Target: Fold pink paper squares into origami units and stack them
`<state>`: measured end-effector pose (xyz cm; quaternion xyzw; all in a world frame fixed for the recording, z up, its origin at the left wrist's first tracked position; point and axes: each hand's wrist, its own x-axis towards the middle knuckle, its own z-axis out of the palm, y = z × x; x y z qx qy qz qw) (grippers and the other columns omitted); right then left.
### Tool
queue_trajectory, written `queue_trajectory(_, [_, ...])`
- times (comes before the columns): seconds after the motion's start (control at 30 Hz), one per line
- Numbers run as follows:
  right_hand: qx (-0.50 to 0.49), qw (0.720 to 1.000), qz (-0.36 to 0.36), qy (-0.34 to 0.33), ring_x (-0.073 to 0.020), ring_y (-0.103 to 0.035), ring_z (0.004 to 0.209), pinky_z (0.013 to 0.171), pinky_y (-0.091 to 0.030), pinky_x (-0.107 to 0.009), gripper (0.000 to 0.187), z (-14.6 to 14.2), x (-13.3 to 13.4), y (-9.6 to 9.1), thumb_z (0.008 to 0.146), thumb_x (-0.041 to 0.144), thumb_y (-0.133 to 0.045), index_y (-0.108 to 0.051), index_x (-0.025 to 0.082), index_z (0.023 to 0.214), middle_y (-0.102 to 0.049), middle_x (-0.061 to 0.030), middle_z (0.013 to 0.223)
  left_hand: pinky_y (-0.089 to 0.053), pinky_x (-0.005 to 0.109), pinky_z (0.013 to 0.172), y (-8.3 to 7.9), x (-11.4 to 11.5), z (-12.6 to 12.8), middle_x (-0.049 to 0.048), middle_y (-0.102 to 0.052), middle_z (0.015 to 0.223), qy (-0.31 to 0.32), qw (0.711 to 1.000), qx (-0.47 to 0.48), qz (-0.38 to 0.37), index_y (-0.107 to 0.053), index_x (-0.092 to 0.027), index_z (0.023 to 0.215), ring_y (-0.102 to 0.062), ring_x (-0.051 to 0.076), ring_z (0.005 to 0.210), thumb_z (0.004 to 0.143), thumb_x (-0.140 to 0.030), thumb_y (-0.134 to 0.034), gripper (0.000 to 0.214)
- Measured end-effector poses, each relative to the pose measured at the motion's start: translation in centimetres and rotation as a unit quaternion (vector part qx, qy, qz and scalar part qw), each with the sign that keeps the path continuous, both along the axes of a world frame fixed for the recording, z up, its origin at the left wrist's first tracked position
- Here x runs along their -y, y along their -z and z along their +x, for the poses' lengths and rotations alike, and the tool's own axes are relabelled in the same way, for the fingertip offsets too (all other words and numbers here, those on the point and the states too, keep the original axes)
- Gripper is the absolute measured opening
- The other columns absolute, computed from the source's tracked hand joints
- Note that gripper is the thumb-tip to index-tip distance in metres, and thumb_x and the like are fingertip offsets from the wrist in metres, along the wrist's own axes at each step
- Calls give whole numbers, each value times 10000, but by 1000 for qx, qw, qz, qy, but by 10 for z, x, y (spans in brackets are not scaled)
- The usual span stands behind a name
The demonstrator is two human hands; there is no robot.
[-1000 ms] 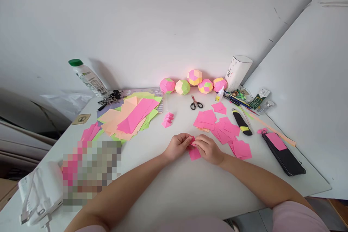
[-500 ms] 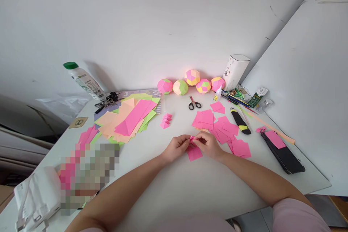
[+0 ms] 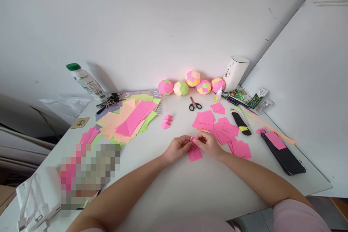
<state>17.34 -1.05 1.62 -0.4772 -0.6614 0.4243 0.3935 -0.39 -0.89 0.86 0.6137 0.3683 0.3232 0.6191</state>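
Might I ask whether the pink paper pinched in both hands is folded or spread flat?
Apparently folded: the pink paper shows as a narrow band between left hand and right hand; the rest is hidden.

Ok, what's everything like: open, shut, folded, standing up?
Left hand, pinching pink paper
Right hand, pinching it too
Pink paper, seemingly folded
Small pink pieces, folded
Loose pink sheets, flat, overlapping
Scissors, lying flat, blades unclear
Green-capped bottle, cap on, standing
Small white bottle, standing
Cutter knife, lying flat
Paper balls, assembled
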Motion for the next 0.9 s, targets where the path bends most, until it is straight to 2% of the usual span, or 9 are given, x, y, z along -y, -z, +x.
queue_trajectory(0.27, [-39,999,-29,-20,-139,-563,655,582,-471,-267,194,1,-3,6,787,370,-608,-592,178,810,-604,-16,746,-499,300,736,1,-1,0,77,-691,917,-6,1000,7,1,-606,-151,991,-635,185,843,842,-361,-495,280])
queue_trajectory(0.47, [-35,999,-14,-33,-153,-575,687,605,-474,-276,189,3,-4,1,794,358,-610,-634,174,759,-625,-26,735,-513,335,748,-2,0,1,64,-695,836,1,1000,17,-21,-588,-154,973,-651,186,801,827,-349,-515,255])
queue_trajectory(0.6, [-49,998,-22,-36,-136,-552,617,547,-451,-256,204,4,-5,-1,788,361,-618,-616,170,717,-609,-14,693,-501,297,683,-2,0,2,55,-684,792,-4,1000,11,-25,-572,-153,953,-641,168,742,815,-360,-531,251])
queue_trajectory(0.77, [-73,996,-11,-51,-107,-495,555,507,-414,-233,185,5,-6,2,820,326,-583,-597,171,721,-567,2,676,-373,206,472,-5,-1,2,10,-605,707,-14,997,-76,16,-594,-154,865,-495,91,534,814,-393,-513,258])
queue_trajectory(0.9, [-53,997,-2,-57,-113,-471,572,498,-390,-230,194,4,-5,2,821,340,-570,-586,176,718,-525,7,672,-312,194,447,-6,-2,2,-34,-484,599,-31,994,-89,56,-546,-155,738,-398,72,492,803,-390,-522,245])
